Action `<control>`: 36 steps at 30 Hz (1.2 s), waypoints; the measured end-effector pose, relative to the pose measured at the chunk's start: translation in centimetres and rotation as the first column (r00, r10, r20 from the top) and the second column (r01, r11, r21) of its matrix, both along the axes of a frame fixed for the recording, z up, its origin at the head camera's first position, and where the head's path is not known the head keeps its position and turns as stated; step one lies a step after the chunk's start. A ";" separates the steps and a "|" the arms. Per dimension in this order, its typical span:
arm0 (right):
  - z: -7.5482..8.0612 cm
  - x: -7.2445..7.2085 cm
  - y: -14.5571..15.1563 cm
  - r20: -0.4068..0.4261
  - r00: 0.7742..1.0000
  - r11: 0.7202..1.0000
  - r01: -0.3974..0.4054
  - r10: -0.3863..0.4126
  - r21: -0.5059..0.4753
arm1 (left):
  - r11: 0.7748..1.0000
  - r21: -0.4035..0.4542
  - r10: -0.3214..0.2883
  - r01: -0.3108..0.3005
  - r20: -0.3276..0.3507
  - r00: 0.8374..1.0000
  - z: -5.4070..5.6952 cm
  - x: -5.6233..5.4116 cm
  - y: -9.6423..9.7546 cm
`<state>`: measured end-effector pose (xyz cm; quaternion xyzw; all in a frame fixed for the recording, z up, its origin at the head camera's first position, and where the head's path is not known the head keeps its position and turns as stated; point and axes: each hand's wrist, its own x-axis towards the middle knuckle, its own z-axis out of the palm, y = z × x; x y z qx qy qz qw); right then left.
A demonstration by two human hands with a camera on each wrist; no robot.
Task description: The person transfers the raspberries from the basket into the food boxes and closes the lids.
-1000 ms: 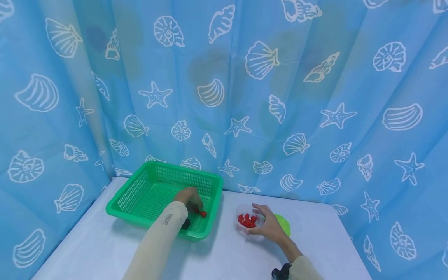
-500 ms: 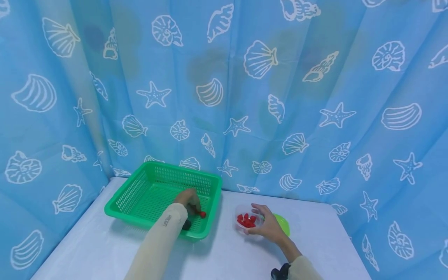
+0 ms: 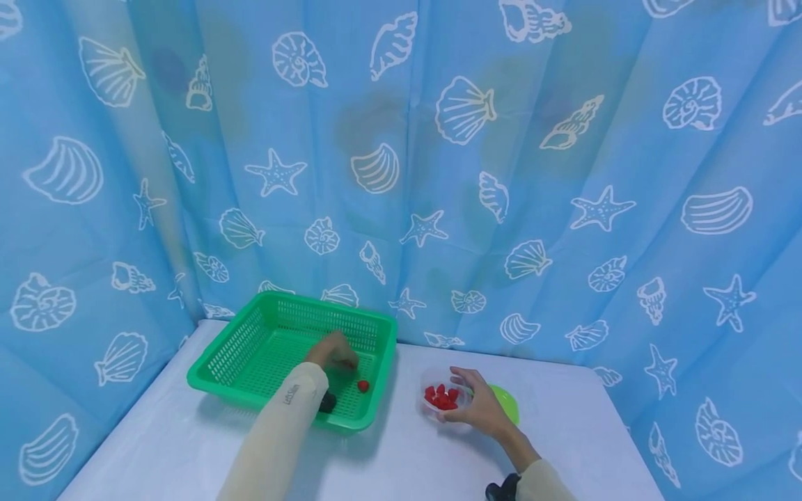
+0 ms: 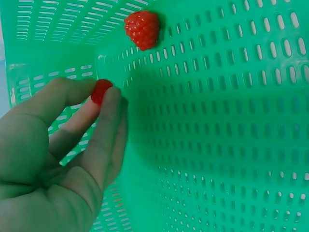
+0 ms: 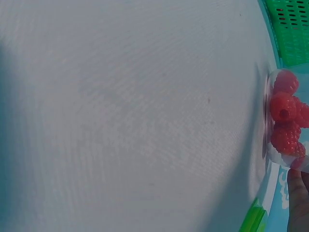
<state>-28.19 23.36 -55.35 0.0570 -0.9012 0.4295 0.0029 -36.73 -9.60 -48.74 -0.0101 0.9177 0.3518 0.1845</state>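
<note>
Inside the green basket (image 3: 250, 379), my left hand (image 3: 335, 350) pinches a red raspberry (image 4: 101, 92) between thumb and fingertips, close to the basket wall. A second raspberry (image 4: 143, 30) lies loose on the basket floor, apart from the fingers. The head view hides the pinched berry behind the hand. To the right on the table, my right hand (image 3: 482, 407) holds a small clear container (image 3: 438, 374), thumb and fingers curled round its side. Several raspberries (image 3: 441, 398) are heaped in that container; the right wrist view shows them through its wall.
A bright green lid (image 3: 506, 402) lies on the white tablecloth (image 3: 401, 459) just behind the right hand. A blue curtain (image 3: 401, 174) with white shell prints surrounds the table at the back and sides.
My left hand has shifted slightly left within the basket, away from the loose raspberry, which now shows separate from the fingers. The right hand and container stay in place.
</note>
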 end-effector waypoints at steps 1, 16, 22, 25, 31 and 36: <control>0.0 0.0 0.0 0.001 1.000 1.000 0.001 -0.001 0.000 | 1.000 -0.015 0.002 -0.002 -0.021 1.000 0.0 -0.1 -0.1; 0.3 0.1 -0.1 0.000 1.000 1.000 0.007 -0.007 0.006 | 0.979 0.201 0.065 -0.038 -0.128 0.990 1.0 -0.7 -0.3; 0.2 0.1 -0.1 -0.001 1.000 1.000 0.013 -0.013 0.028 | 0.952 0.303 0.105 -0.042 -0.194 0.975 1.9 -0.7 0.6; 0.1 0.0 0.0 -0.004 1.000 0.999 0.012 -0.012 0.032 | 0.918 0.393 0.144 -0.053 -0.207 0.968 2.9 -0.6 1.5; -0.1 -0.2 0.1 -0.007 1.000 0.999 0.021 -0.021 0.036 | 0.840 0.542 0.174 -0.019 -0.235 0.956 4.9 -0.3 3.4; -0.4 -0.2 0.0 0.001 1.000 0.999 0.021 -0.021 0.031 | 0.830 0.557 0.164 0.026 -0.288 0.943 5.4 0.3 4.7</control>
